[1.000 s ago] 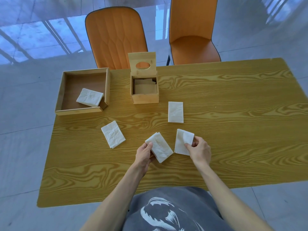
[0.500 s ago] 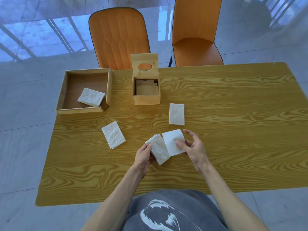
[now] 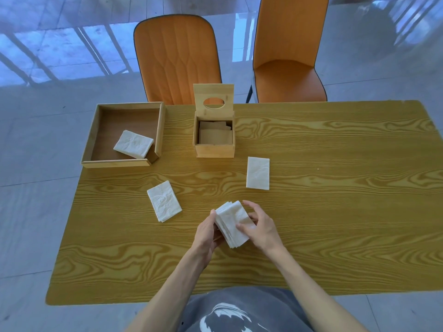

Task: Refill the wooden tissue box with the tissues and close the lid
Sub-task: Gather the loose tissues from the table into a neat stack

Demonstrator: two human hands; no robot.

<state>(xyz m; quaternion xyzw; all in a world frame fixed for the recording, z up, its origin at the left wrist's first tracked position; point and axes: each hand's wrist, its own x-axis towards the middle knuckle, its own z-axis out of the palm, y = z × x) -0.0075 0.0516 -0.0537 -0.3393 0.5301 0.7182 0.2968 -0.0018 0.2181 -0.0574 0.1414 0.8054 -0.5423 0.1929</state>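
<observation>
— white tissues, two piles stacked into one. my left hand [image 3: 208,232] cups the stack of tissues [image 3: 232,224] at its left edge, and my right hand [image 3: 260,226] pinches it from the right, thumb on top. low centre of the frame.

— where does it go?

— into the wooden tissue box [image 3: 214,137], upper centre, its lid [image 3: 213,98] standing open. some brown sheets already sit inside.

— how do i do this well?

— i'd say square the edges with both palms first, so the stack drops flat between the walls. two more tissue piles lie on the table [image 3: 335,212]: the left pile [image 3: 164,200] and the right pile [image 3: 258,173]. another pile [image 3: 133,144] rests in the wooden tray [image 3: 92,137], upper left.
</observation>
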